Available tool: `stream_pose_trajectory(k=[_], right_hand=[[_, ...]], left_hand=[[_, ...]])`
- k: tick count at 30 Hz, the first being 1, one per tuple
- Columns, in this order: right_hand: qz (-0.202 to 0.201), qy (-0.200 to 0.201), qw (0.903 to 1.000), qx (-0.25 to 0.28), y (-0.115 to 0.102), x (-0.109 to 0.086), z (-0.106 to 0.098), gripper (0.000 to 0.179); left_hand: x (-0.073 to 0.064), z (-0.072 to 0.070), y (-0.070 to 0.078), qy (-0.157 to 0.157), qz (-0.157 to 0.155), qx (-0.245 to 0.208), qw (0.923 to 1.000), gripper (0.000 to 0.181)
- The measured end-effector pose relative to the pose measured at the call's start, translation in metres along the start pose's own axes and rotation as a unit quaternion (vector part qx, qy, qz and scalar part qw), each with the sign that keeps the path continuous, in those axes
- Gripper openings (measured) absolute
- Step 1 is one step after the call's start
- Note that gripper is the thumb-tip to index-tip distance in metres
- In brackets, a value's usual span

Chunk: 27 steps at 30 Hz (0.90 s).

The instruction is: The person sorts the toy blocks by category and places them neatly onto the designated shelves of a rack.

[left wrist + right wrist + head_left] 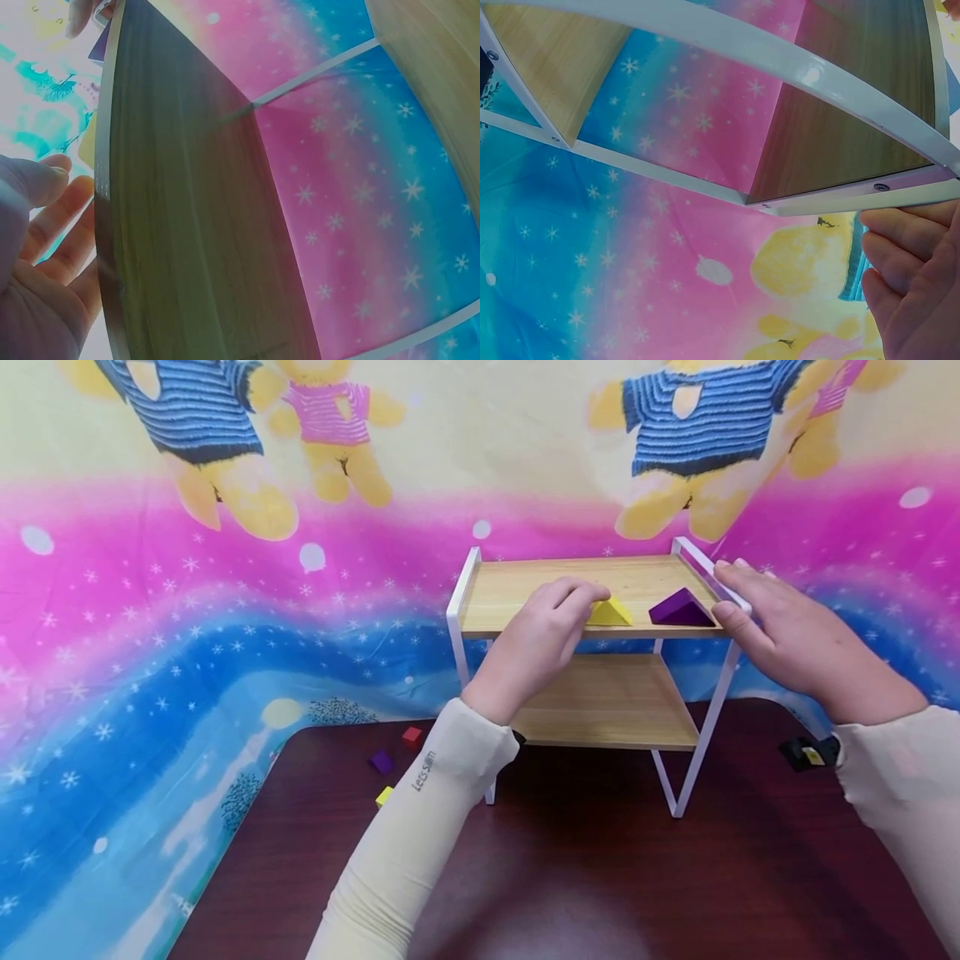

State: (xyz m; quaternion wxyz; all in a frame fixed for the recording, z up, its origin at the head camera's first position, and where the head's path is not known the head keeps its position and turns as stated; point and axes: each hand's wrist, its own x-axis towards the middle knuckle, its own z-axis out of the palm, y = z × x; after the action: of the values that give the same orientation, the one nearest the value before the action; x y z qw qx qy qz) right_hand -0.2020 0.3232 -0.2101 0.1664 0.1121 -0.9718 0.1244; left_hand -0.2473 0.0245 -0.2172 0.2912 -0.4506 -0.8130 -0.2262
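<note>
A small two-tier shelf (517, 585) with wooden boards and a white metal frame stands on the table. On its top board, near the front edge, are a yellow triangular block (611, 612) and, to its right, a purple triangular block (681, 608). My left hand (536, 639) is at the yellow block, fingertips beside its upper left side; the left wrist view shows the fingers loosely bent, thumb apart from the block. At the shelf's right end my right hand (798, 639) rests against the white side rail (708, 572), fingers nearly straight.
Left of the shelf, on the dark red table (600, 877), lie a red block (412, 737), a purple block (381, 762) and a yellow block (384, 796), partly behind my left sleeve. The lower board (615, 702) sits beneath. A printed cloth (225, 577) hangs behind.
</note>
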Motion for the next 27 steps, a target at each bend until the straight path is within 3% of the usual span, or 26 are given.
stream_pose_trajectory(k=[12,27], right_hand=[[-0.002,-0.001,1.0,-0.003,0.0,0.002,-0.002,0.066],[-0.003,-0.006,0.9999,-0.015,0.0,0.001,-0.002,0.068]], left_hand=[[-0.016,-0.006,0.001,0.03,0.002,0.008,0.9995,0.03],[-0.051,-0.014,-0.006,0.076,0.005,0.006,0.9971,0.025]])
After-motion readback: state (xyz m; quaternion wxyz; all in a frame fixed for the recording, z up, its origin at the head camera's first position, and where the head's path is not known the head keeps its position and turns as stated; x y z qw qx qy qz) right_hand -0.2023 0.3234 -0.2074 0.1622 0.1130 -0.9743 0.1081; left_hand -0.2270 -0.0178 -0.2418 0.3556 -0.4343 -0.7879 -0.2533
